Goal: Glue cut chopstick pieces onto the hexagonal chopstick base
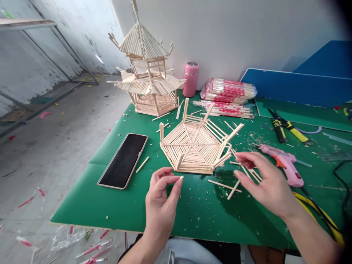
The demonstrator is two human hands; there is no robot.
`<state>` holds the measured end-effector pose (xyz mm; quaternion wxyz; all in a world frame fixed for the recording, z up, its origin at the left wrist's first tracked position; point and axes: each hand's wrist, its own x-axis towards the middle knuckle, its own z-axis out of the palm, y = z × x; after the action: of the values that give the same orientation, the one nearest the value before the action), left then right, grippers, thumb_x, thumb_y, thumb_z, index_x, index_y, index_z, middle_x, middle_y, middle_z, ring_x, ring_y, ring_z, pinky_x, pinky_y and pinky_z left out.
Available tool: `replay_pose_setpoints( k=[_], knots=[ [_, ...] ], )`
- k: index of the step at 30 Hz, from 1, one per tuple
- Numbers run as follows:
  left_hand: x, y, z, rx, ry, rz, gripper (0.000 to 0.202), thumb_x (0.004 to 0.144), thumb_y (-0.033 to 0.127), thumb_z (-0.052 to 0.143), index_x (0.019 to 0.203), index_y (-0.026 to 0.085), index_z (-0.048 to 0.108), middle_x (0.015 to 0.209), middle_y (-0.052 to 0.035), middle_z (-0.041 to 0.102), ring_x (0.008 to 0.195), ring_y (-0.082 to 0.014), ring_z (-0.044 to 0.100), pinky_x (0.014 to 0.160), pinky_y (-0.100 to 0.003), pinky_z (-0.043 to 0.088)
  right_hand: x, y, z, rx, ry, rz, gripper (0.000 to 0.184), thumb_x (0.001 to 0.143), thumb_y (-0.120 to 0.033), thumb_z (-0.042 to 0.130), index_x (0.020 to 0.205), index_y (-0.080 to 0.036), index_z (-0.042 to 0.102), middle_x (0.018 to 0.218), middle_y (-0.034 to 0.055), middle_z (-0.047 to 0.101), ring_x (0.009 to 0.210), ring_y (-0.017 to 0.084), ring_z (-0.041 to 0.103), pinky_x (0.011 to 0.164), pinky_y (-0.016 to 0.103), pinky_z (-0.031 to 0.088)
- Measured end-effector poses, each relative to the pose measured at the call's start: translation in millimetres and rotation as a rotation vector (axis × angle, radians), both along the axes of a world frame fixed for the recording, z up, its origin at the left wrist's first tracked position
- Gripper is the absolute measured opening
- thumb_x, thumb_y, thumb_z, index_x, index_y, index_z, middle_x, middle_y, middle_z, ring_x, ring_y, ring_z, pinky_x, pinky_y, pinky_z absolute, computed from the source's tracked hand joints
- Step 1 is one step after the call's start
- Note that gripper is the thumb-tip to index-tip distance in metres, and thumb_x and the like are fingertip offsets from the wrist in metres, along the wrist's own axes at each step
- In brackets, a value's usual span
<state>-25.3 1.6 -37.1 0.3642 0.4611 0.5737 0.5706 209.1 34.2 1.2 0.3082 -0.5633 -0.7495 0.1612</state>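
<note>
My left hand (163,198) is closed in a pinch in front of the frame. The pale tip of a small wooden stick (182,177) shows between its thumb and forefinger; the rest is hidden. A six-sided wooden stick base (189,146) with short posts at its corners lies just beyond. My right hand (264,179) hovers at the base's right with thumb and fingers apart, over several loose sticks (233,190). Next to that hand lies a pink glue gun (286,163).
A stick pagoda (150,84) stands at the back left, near a pink bottle (190,79) and packed chopsticks (228,97). A phone (123,160) lies on the green table (110,209). Pliers (288,126) rest at right; a yellow-handled tool (316,212) lies near my right forearm.
</note>
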Motion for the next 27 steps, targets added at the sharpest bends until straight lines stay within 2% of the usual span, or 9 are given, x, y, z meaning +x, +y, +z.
replay_pose_setpoints(
  k=[3,7,10,18,27],
  knots=[
    [1,2,-1.7,-0.005,0.017,-0.001,0.002,0.072,0.020,0.063,0.073,0.019,0.063,0.097,-0.0066,0.052,0.099,-0.0205,0.051,0.082,-0.032,0.044,-17,13,-3.5,0.024,-0.119,0.161,0.034,0.077,-0.030,0.056,0.109,-0.023,0.048,0.110,0.0081,0.047,0.103,0.024,0.045,0.085,0.040,0.041],
    [2,4,-1.1,-0.006,0.079,0.017,0.003,0.074,0.020,0.061,0.072,0.018,0.062,0.097,-0.0066,0.053,0.097,-0.0203,0.052,0.085,-0.035,0.043,-23,28,-9.8,0.065,-0.175,0.243,0.023,0.078,-0.031,0.055,0.099,-0.023,0.056,0.116,0.0070,0.046,0.109,0.026,0.040,0.090,0.045,0.037],
    [3,5,-1.7,-0.003,0.073,0.018,0.003,0.075,0.020,0.060,0.072,0.018,0.061,0.097,-0.0064,0.054,0.097,-0.0199,0.053,0.086,-0.036,0.042,-24,31,-11.9,0.050,-0.147,0.255,0.013,0.081,-0.029,0.053,0.090,-0.023,0.060,0.114,0.0055,0.047,0.108,0.024,0.041,0.089,0.044,0.038],
    [1,7,-5.9,0.042,0.071,0.070,0.002,0.072,0.019,0.062,0.074,0.019,0.063,0.096,-0.0058,0.055,0.097,-0.0202,0.053,0.084,-0.033,0.044,-33,20,-7.9,-0.031,-0.055,0.242,0.013,0.082,-0.028,0.051,0.087,-0.024,0.062,0.110,0.0051,0.052,0.105,0.024,0.044,0.086,0.042,0.041],
    [3,7,-6.5,0.133,0.371,0.132,0.008,0.073,0.012,0.059,0.077,0.018,0.059,0.099,-0.0072,0.053,0.095,-0.0197,0.053,0.083,-0.034,0.044,-40,14,-12.3,-0.004,-0.018,0.276,0.010,0.081,-0.024,0.052,0.087,-0.024,0.060,0.103,0.0048,0.054,0.101,0.022,0.048,0.084,0.040,0.040]
  ],
)
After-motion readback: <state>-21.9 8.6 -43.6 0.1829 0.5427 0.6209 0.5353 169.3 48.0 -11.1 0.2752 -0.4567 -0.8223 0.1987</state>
